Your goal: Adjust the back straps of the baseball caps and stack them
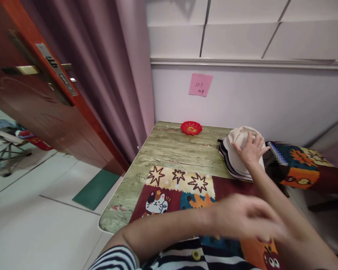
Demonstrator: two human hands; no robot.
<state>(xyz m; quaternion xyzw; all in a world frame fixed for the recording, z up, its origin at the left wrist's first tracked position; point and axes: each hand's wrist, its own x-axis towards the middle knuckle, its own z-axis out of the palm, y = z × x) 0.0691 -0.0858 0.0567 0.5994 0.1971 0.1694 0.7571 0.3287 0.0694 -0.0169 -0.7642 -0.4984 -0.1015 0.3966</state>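
My right hand [250, 148] lies on the cream cap [243, 134], its fingers spread and flat over the crown. That cap tops a stack of hats at the table's right side; dark and white edges show below it, and the lower ones are mostly hidden. My left hand [250, 217] crosses low in front of my right forearm, above the patterned cloth [169, 198]. Motion smears its fingers, so I cannot make out their pose or whether anything is in them.
A red scalloped dish [191, 128] sits near the back edge of the wood-patterned table [183, 150]. Beyond the table's right edge stands a seat with a matching cloth [307, 168] and a dark object. A door [53, 93] stands at the left, beside a mauve curtain [115, 67].
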